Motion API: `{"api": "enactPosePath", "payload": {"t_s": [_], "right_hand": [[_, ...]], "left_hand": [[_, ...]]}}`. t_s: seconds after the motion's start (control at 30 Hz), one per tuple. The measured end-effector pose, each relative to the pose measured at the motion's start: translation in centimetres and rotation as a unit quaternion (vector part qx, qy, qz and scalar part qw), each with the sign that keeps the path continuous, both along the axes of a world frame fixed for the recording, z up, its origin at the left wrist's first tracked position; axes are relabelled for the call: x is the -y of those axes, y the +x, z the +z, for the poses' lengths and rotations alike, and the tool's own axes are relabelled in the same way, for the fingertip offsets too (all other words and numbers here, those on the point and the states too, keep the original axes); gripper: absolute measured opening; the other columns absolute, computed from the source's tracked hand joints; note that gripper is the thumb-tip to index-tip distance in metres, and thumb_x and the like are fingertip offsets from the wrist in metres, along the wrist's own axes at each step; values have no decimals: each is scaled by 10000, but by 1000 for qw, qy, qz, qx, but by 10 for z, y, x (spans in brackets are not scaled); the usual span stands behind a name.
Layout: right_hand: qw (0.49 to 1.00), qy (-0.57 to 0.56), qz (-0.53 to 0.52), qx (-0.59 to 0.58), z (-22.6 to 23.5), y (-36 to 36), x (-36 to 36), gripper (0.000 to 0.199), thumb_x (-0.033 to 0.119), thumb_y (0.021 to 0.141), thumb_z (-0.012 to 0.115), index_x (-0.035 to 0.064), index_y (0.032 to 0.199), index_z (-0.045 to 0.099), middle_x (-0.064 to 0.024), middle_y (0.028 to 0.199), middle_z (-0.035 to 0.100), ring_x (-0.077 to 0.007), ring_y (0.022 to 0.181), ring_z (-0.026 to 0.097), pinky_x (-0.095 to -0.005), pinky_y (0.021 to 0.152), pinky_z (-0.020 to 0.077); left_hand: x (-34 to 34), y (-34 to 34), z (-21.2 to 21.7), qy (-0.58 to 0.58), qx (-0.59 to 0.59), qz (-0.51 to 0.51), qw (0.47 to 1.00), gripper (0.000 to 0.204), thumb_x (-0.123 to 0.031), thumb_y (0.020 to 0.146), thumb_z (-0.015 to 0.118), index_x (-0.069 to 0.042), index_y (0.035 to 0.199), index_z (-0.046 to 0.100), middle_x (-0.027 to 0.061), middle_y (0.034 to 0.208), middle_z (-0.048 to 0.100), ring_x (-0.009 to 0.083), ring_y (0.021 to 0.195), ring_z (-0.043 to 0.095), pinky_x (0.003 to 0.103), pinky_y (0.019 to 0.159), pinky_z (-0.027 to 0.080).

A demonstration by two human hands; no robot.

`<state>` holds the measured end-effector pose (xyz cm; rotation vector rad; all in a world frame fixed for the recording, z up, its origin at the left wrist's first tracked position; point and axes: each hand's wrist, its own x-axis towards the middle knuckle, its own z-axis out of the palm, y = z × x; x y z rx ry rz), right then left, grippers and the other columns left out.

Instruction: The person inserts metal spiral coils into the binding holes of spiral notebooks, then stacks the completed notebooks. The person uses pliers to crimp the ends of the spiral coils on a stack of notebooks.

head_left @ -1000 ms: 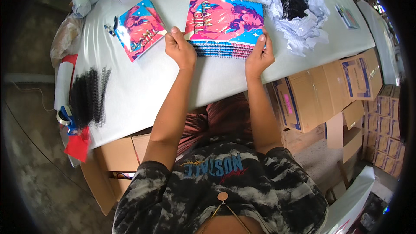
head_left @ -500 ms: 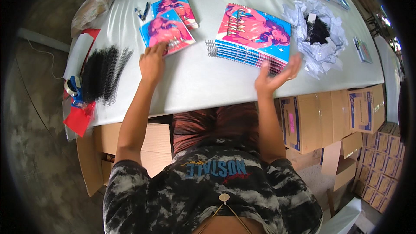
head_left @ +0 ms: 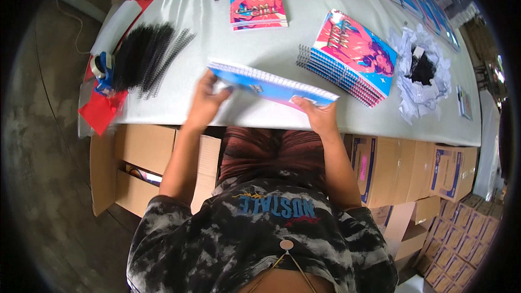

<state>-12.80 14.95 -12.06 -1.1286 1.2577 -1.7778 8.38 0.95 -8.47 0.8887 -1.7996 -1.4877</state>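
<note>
Your left hand (head_left: pixel 203 103) & right hand (head_left: pixel 320 116) each pinch one end of 1 spiral notebook (head_left: pixel 271 84), held tilted over the desk (head_left: pixel 271 49) at mid frame. Its cover is mostly hidden. Fingers are curled tight on it. Upper right: 1 stack of pink & blue notebooks (head_left: pixel 353 57), count hard to tell. Top middle: a small stack (head_left: pixel 258 4). Left: a pile of black coils (head_left: pixel 144 54), too many to count. Brown boxes (head_left: pixel 401 165) w/ blue labels sit lower right.

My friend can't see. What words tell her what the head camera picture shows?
Two hands, left hand and right hand, hold a blue spiral notebook over a white table. A stack of notebooks lies to the right, black binding coils to the left.
</note>
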Motion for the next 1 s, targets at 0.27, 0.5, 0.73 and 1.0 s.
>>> {"api": "enactPosePath", "payload": {"t_s": [0.27, 0.5, 0.73, 1.0], "right_hand": [[998, -8, 33, -48, 31, -7, -2, 257, -26, 788, 644, -47, 1044, 632, -113, 992, 662, -126, 876, 606, -251, 808, 464], [991, -32, 54, -117, 30, -12, 3, 255, -20, 812, 624, -39, 1066, 626, -140, 1027, 660, -156, 914, 628, -250, 816, 480], [995, -27, 56, -75, 25, -12, 4, 285, -8, 824, 623, -42, 1106, 602, -127, 1067, 644, -126, 937, 598, -246, 836, 465], [998, 4, 7, -61, 21, -17, 9, 270, -12, 826, 621, -43, 1094, 607, -102, 1073, 638, -94, 915, 574, -227, 808, 461]], "left_hand": [[23, 1, -32, -174, 136, -57, 974, 319, 92, 772, 518, -2, 1074, 559, 109, 1021, 591, 216, 1002, 564, 344, 900, 426], [148, 74, -37, -382, 538, 248, 709, 371, -420, 833, 558, -140, 1069, 619, 88, 1019, 602, 284, 957, 561, 442, 804, 407], [154, 82, 17, -314, 442, 270, 796, 315, -370, 832, 562, -118, 988, 668, 148, 810, 656, 310, 761, 643, 414, 711, 478], [53, 18, 43, -110, 77, -62, 989, 292, -305, 947, 439, -37, 930, 554, -45, 664, 352, 53, 598, 296, 214, 545, 274]]}}
